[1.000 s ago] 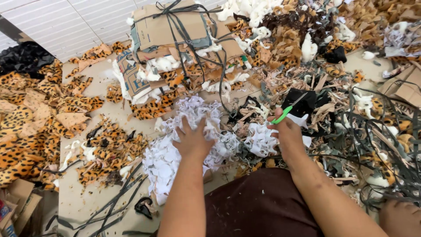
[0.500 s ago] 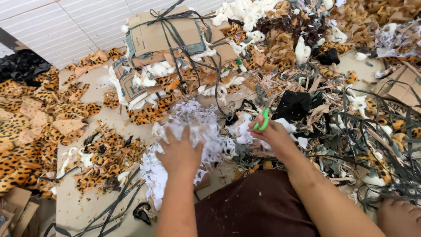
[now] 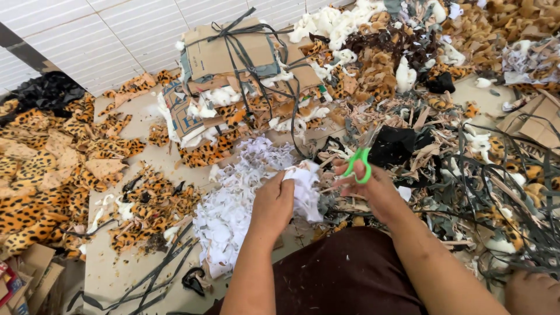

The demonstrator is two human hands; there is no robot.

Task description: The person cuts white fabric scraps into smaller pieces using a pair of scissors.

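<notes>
My left hand (image 3: 273, 202) grips a piece of white fabric (image 3: 304, 186) and lifts it off a heap of white scraps (image 3: 230, 204) on the floor. My right hand (image 3: 373, 186) holds green-handled scissors (image 3: 361, 158) just to the right of that piece, blades pointing up and away. The two hands are close together above my dark brown lap (image 3: 344, 274).
Leopard-print fabric scraps (image 3: 52, 169) cover the floor at left. A cardboard bundle tied with dark straps (image 3: 233, 58) lies ahead. Brown and tan scraps (image 3: 402, 64), loose dark straps (image 3: 501, 175) and white stuffing (image 3: 326, 20) pile up at right. Tiled wall (image 3: 93, 29) behind.
My left hand went from lying flat on the white heap to gripping and lifting a white piece. My right hand brought the scissors leftward, close to it.
</notes>
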